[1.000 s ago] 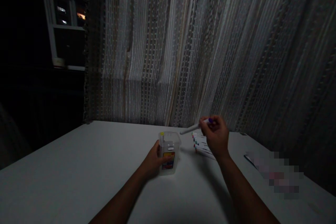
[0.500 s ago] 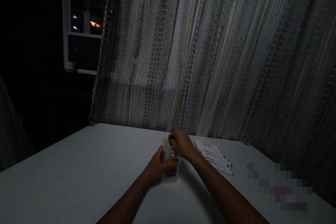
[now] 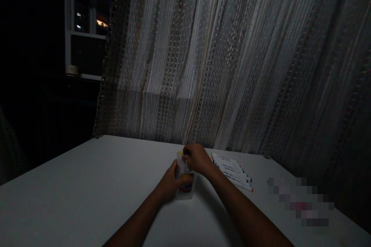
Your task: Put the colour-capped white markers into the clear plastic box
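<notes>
A clear plastic case [image 3: 184, 196] with a colourful label stands upright on the white table. My left hand [image 3: 169, 183] is wrapped round its left side, thumb up along the wall and fingers across the front. At the case's open top, my right hand [image 3: 196, 158] pinches a marker [image 3: 185, 153] with a dark purple end; most of it is hidden by the fingers and the case. A yellow marker end [image 3: 180, 153] shows inside the case, beside the right fingertips. Right of the case lies a row of several white markers [image 3: 232, 170] with coloured ends.
The white table [image 3: 101, 185] stretches out on both sides. A blurred-out patch [image 3: 301, 202] covers something on its right part. Behind the far edge hangs a striped curtain [image 3: 185, 65], with a dark window [image 3: 88, 34] at the left.
The view has shifted slightly. A dark purple marker end now shows at my right fingertips, above the case's top. My left hand keeps its hold on the case.
</notes>
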`<action>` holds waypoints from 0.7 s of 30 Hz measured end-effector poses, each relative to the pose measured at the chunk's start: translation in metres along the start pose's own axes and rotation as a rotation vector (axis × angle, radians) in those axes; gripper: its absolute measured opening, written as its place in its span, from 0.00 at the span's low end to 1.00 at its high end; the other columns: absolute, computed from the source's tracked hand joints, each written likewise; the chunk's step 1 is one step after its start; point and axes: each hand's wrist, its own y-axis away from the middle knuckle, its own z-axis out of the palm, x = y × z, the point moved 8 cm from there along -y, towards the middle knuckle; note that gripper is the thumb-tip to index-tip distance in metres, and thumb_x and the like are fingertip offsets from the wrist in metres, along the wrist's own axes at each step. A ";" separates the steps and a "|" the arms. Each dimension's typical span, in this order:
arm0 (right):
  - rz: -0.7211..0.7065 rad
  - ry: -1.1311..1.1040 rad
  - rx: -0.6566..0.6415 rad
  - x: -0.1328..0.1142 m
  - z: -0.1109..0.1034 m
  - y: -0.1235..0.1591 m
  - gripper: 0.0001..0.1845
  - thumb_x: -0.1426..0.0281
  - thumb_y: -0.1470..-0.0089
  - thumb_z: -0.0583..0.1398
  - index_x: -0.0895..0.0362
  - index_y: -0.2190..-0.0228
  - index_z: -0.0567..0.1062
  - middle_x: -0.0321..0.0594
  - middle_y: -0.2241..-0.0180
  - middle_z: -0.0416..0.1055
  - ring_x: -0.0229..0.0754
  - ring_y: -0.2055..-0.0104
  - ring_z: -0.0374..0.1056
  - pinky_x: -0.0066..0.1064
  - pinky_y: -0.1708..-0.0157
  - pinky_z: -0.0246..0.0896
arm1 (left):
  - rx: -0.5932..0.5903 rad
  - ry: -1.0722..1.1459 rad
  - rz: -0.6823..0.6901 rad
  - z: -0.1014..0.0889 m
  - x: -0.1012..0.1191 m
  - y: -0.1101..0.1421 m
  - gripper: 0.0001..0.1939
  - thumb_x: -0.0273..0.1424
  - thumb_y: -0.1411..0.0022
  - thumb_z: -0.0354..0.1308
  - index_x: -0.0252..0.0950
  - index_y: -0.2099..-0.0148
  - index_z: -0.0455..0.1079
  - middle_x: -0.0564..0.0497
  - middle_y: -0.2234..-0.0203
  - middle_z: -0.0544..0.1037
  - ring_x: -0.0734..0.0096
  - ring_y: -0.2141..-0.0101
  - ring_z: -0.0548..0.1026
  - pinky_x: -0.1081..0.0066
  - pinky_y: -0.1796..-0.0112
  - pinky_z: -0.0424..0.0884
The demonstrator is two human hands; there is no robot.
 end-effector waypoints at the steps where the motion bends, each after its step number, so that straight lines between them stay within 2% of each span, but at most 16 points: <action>1: -0.017 -0.033 0.013 0.001 -0.002 0.000 0.12 0.73 0.55 0.59 0.59 0.64 0.76 0.45 0.67 0.75 0.43 0.63 0.69 0.30 0.63 0.58 | -0.001 -0.020 0.014 0.000 0.001 0.000 0.34 0.30 0.60 0.69 0.35 0.50 0.60 0.45 0.58 0.74 0.59 0.57 0.72 0.66 0.58 0.67; 3: -0.044 -0.160 0.100 0.013 -0.015 -0.001 0.18 0.72 0.55 0.60 0.59 0.59 0.74 0.44 0.66 0.74 0.41 0.64 0.68 0.29 0.63 0.59 | -0.006 -0.035 0.031 0.000 0.001 0.000 0.33 0.30 0.58 0.68 0.35 0.50 0.60 0.44 0.58 0.74 0.59 0.57 0.72 0.66 0.58 0.68; 5: 0.010 -0.315 0.267 0.047 -0.033 0.005 0.20 0.70 0.53 0.58 0.60 0.56 0.72 0.43 0.67 0.74 0.39 0.67 0.68 0.28 0.65 0.61 | -0.017 -0.031 0.020 0.000 -0.002 0.000 0.32 0.30 0.57 0.67 0.34 0.50 0.59 0.44 0.58 0.74 0.59 0.57 0.73 0.65 0.57 0.68; 7: 0.195 -0.388 0.452 0.102 -0.044 0.021 0.19 0.68 0.49 0.54 0.63 0.56 0.72 0.45 0.66 0.74 0.40 0.67 0.69 0.29 0.66 0.62 | -0.014 -0.035 0.003 -0.001 -0.004 0.000 0.32 0.30 0.56 0.67 0.34 0.50 0.58 0.44 0.58 0.74 0.59 0.57 0.73 0.64 0.56 0.68; 9: 0.412 -0.314 0.496 0.155 -0.037 0.044 0.19 0.69 0.48 0.51 0.64 0.59 0.74 0.47 0.65 0.74 0.42 0.65 0.69 0.30 0.65 0.62 | -0.002 -0.025 -0.014 -0.002 -0.006 0.000 0.33 0.30 0.57 0.68 0.34 0.50 0.58 0.43 0.58 0.74 0.59 0.58 0.73 0.63 0.57 0.68; 11: 0.563 -0.145 0.376 0.194 -0.013 0.067 0.17 0.71 0.49 0.51 0.62 0.62 0.76 0.47 0.64 0.74 0.43 0.62 0.69 0.31 0.62 0.60 | 0.009 -0.006 -0.025 -0.002 -0.006 0.000 0.33 0.31 0.59 0.68 0.34 0.51 0.59 0.44 0.59 0.75 0.58 0.58 0.73 0.63 0.58 0.69; 13: 0.618 0.005 0.238 0.214 0.013 0.085 0.16 0.74 0.51 0.52 0.60 0.63 0.77 0.46 0.62 0.74 0.43 0.58 0.68 0.29 0.59 0.58 | 0.018 -0.010 -0.036 -0.001 -0.004 0.001 0.32 0.31 0.60 0.69 0.34 0.52 0.61 0.45 0.61 0.75 0.58 0.59 0.74 0.63 0.59 0.69; 16: 0.558 0.114 0.077 0.212 0.042 0.097 0.17 0.77 0.53 0.52 0.60 0.63 0.77 0.45 0.59 0.73 0.43 0.54 0.66 0.28 0.55 0.55 | 0.038 -0.041 -0.045 0.000 0.001 0.004 0.31 0.32 0.60 0.69 0.34 0.53 0.62 0.45 0.62 0.76 0.59 0.60 0.74 0.63 0.60 0.70; 21: 0.497 0.181 -0.099 0.196 0.059 0.093 0.19 0.79 0.55 0.53 0.59 0.62 0.77 0.48 0.59 0.72 0.46 0.53 0.64 0.30 0.57 0.53 | 0.061 -0.060 -0.074 -0.001 -0.001 0.004 0.33 0.32 0.62 0.70 0.33 0.53 0.61 0.44 0.61 0.76 0.57 0.60 0.75 0.61 0.59 0.70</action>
